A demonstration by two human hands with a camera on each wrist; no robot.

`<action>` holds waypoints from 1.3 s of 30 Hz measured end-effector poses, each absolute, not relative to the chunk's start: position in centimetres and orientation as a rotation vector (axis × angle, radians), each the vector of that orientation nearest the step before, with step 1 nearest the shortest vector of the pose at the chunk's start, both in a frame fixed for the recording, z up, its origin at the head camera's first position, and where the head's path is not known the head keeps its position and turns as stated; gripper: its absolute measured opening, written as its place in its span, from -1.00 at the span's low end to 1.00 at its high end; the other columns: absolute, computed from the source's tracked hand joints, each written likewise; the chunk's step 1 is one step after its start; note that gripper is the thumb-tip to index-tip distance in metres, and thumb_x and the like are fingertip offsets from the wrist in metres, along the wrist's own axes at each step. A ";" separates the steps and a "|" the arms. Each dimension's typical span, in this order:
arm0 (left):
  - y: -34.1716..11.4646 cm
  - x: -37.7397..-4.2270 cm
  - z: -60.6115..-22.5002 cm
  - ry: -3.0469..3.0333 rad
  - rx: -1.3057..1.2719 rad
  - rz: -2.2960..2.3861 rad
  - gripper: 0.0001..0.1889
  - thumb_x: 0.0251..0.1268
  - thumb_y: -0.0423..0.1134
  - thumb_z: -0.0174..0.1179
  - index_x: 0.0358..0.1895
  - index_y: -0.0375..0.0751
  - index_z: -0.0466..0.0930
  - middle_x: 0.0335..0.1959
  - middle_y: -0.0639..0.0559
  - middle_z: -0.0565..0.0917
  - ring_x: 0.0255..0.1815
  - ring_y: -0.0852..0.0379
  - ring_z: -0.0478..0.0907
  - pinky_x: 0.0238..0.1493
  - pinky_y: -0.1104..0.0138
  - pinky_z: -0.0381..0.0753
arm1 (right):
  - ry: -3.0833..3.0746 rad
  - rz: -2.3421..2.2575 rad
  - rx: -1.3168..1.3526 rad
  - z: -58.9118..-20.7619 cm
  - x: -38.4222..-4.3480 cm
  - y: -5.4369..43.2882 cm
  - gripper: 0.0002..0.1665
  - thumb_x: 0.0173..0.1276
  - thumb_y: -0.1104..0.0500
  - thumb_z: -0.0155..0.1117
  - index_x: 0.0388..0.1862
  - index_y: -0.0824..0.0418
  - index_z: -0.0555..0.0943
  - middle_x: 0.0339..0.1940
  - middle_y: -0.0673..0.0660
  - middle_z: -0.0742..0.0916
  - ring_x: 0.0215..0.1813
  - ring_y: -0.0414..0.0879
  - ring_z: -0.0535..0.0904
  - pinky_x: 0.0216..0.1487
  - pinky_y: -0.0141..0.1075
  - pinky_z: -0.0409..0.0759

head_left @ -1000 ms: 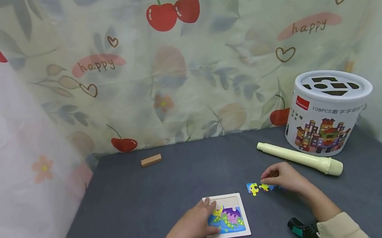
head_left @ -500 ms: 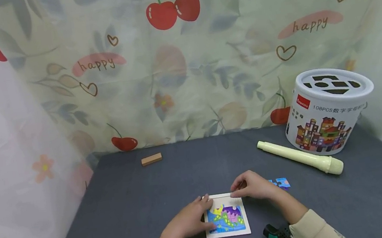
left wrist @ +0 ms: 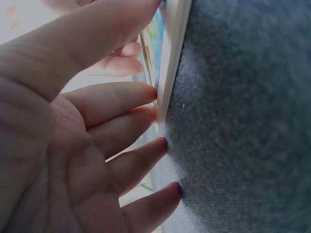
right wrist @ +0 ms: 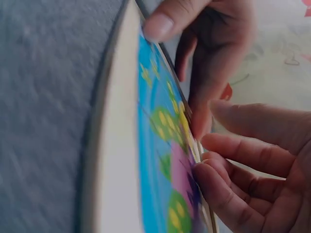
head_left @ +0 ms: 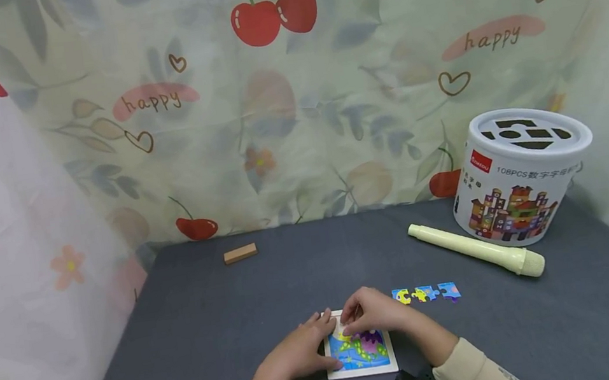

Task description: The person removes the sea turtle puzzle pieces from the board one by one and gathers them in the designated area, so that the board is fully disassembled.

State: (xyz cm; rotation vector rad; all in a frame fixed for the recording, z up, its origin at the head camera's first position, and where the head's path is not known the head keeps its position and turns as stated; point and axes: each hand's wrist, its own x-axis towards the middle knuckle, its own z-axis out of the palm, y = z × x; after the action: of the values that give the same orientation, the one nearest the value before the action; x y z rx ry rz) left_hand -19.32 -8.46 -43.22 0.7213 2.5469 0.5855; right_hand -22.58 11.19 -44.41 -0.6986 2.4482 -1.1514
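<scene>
A square jigsaw puzzle in a pale wooden tray (head_left: 363, 372) lies at the front middle of the table, partly filled with blue, yellow, green and purple pieces. My left hand (head_left: 298, 352) rests along its left side with fingers spread, thumb on the lower left and fingertips at the upper left edge. Over the upper part of the tray, my right hand (head_left: 375, 310) bends its fingers with the tips down at the puzzle (right wrist: 167, 126). Whether a piece is between those fingertips is hidden. Beyond the tray to the right lie several loose jigsaw pieces (head_left: 426, 293) in a row.
A pale yellow toy microphone (head_left: 474, 249) lies at the right. Behind it stands a white bucket (head_left: 518, 187) with a shape-hole lid. A small wooden block (head_left: 240, 253) sits at the back left of the dark table (head_left: 228, 315). Printed curtains enclose the back and sides.
My right hand has moved left from the loose pieces, past the tray's top right corner, to above its upper part. The left hand has stayed at the tray's left side.
</scene>
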 end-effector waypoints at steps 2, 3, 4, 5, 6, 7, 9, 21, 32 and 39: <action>-8.5 -19.3 -43.2 2.546 0.731 0.601 -0.22 0.04 -0.03 0.35 0.36 -0.18 0.28 0.45 -0.08 0.19 0.47 -0.14 0.07 0.34 -0.09 0.16 | 2.454 -1.134 -0.705 -44.5 -22.5 10.9 -0.82 0.05 0.24 0.42 -0.36 0.30 0.68 -0.50 0.04 0.69 -0.49 -0.25 0.50 -0.47 -0.46 0.48; -8.6 -19.3 -43.3 2.548 0.730 0.606 -0.23 0.04 -0.03 0.35 0.35 -0.17 0.29 0.45 -0.08 0.20 0.47 -0.14 0.07 0.34 -0.09 0.16 | 2.457 -1.132 -0.701 -44.5 -22.4 10.8 -0.82 0.04 0.25 0.42 -0.36 0.30 0.69 -0.49 0.04 0.69 -0.48 -0.25 0.50 -0.46 -0.46 0.48; -8.6 -19.3 -43.3 2.550 0.733 0.613 -0.23 0.04 -0.03 0.35 0.35 -0.17 0.29 0.45 -0.08 0.20 0.47 -0.14 0.08 0.34 -0.09 0.16 | 2.464 -1.127 -0.700 -44.5 -22.3 10.7 -0.83 0.04 0.26 0.42 -0.36 0.30 0.69 -0.48 0.04 0.69 -0.47 -0.24 0.49 -0.46 -0.45 0.48; -8.6 -19.3 -43.3 2.547 0.731 0.623 -0.23 0.03 -0.04 0.35 0.35 -0.17 0.30 0.45 -0.08 0.20 0.47 -0.14 0.08 0.34 -0.09 0.16 | 2.467 -1.126 -0.697 -44.5 -22.2 10.7 -0.83 0.04 0.26 0.43 -0.36 0.30 0.69 -0.47 0.04 0.69 -0.46 -0.23 0.49 -0.45 -0.45 0.48; -8.6 -19.3 -43.3 2.544 0.728 0.635 -0.24 0.03 -0.04 0.36 0.34 -0.18 0.31 0.45 -0.09 0.20 0.47 -0.14 0.08 0.34 -0.10 0.16 | 2.477 -1.120 -0.703 -44.6 -22.1 10.6 -0.83 0.04 0.26 0.43 -0.36 0.30 0.69 -0.46 0.04 0.69 -0.46 -0.23 0.49 -0.44 -0.45 0.47; -8.6 -19.3 -43.3 2.544 0.728 0.643 -0.24 0.02 -0.04 0.36 0.33 -0.18 0.32 0.44 -0.10 0.21 0.47 -0.14 0.08 0.34 -0.10 0.16 | 2.483 -1.117 -0.713 -44.6 -22.0 10.5 -0.84 0.04 0.26 0.43 -0.37 0.30 0.69 -0.46 0.04 0.69 -0.46 -0.23 0.48 -0.45 -0.45 0.47; -8.7 -19.4 -43.3 2.542 0.716 0.658 -0.24 0.01 -0.05 0.37 0.32 -0.18 0.33 0.44 -0.10 0.21 0.46 -0.14 0.09 0.34 -0.10 0.15 | 2.488 -1.113 -0.733 -44.6 -21.9 10.4 -0.86 0.04 0.27 0.43 -0.39 0.29 0.68 -0.47 0.03 0.68 -0.48 -0.24 0.47 -0.46 -0.46 0.46; -8.8 -19.8 -43.9 2.503 0.696 0.674 -0.23 0.01 -0.02 0.37 0.34 -0.12 0.31 0.46 -0.09 0.17 0.49 -0.11 0.03 0.37 -0.12 0.08 | 2.514 -1.091 -0.745 -44.9 -21.6 10.2 -0.87 -0.01 0.30 0.45 -0.47 0.27 0.65 -0.54 -0.02 0.61 -0.53 -0.29 0.40 -0.50 -0.48 0.38; -8.8 -19.8 -43.7 2.504 0.696 0.696 -0.23 0.00 -0.04 0.38 0.33 -0.12 0.32 0.46 -0.09 0.18 0.49 -0.11 0.04 0.37 -0.13 0.07 | 2.491 -1.126 -0.713 -45.0 -21.6 10.3 -0.87 0.02 0.33 0.41 -0.46 0.29 0.60 -0.56 -0.03 0.56 -0.54 -0.29 0.40 -0.51 -0.49 0.38; -8.9 -19.9 -44.0 2.486 0.689 0.725 -0.24 0.01 -0.04 0.38 0.34 -0.12 0.32 0.46 -0.08 0.17 0.50 -0.10 0.02 0.38 -0.12 0.04 | 2.459 -1.182 -0.697 -45.2 -21.7 10.4 -0.89 0.06 0.34 0.37 -0.44 0.30 0.59 -0.55 -0.02 0.58 -0.52 -0.26 0.43 -0.51 -0.48 0.40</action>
State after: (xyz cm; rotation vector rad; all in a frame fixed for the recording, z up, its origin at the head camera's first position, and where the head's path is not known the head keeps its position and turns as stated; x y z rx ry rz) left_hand -19.90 -8.87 -44.05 0.6888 2.4861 0.7254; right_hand -21.67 10.40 -45.15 -0.6967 2.4590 -1.1819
